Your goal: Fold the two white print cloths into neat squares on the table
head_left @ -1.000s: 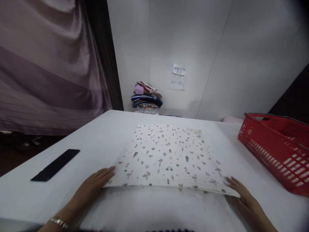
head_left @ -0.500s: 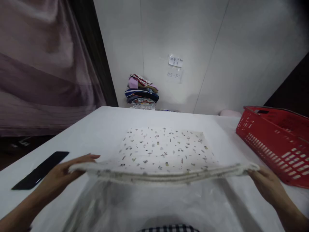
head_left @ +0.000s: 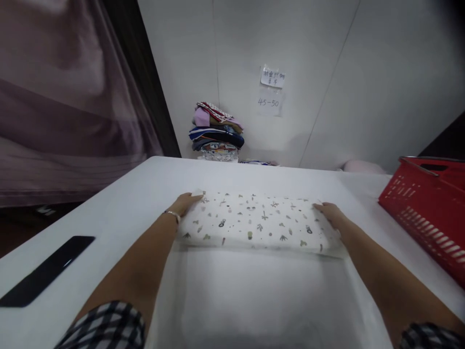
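Printed white cloth (head_left: pixel 261 218) is laid on the white table (head_left: pixel 119 208), its long axis running left to right; a red perforated basket (head_left: pixel 428 213) is set well apart to its right, and a flat black slab (head_left: pixel 49 269) to its left. Its far left corner is touched by the left hand (head_left: pixel 184 201), its far right by the right hand (head_left: pixel 331 213); most of it is kept between them and nearer the body, neither hand being clearly closer; whether it is pinched or merely pressed cannot be made out
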`<state>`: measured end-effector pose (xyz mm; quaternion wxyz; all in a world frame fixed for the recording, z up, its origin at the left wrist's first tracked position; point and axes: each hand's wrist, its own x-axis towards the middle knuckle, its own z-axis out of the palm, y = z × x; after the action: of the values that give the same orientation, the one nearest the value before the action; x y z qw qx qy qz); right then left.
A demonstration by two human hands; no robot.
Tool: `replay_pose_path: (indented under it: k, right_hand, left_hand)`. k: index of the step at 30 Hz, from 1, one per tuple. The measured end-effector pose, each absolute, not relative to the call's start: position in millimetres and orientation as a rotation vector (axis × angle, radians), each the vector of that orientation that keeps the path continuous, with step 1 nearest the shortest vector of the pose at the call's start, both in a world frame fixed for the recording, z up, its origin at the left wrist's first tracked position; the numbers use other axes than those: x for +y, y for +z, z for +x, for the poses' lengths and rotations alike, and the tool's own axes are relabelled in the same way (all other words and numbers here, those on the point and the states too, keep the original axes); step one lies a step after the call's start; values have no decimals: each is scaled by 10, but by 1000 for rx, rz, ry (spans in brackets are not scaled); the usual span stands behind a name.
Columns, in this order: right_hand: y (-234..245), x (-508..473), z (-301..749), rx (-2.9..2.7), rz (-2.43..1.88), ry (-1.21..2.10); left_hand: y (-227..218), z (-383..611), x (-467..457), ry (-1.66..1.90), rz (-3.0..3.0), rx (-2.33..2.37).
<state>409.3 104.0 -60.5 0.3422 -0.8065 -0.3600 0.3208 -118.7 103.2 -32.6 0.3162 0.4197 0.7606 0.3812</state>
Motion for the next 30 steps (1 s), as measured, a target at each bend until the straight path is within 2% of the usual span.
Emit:
replay_pose_path:
  k: [8, 13, 16, 25, 30]
  right_hand:
    - [-589, 1012, 4208, -973, -2072, 770]
    - [-660, 1107, 4214, -1297, -2208, 421]
    - [-700, 1200, 4212, -1429, -2268, 319]
    - [-733, 1279, 4023, -1429, -2460, 194]
    - [-709, 1259, 3969, -1389, -2454, 119]
  left_hand:
    - [-385, -1348, 1184, 1028, 1218, 2036]
    - [-477, -1271, 1351, 855, 1377, 2234]
    - [-567, -1199, 1387, 741, 1390, 2324]
    - [-572, -1116, 1291, 560, 1430, 2446]
    - [-603, -1057, 1254, 622, 1424, 2526]
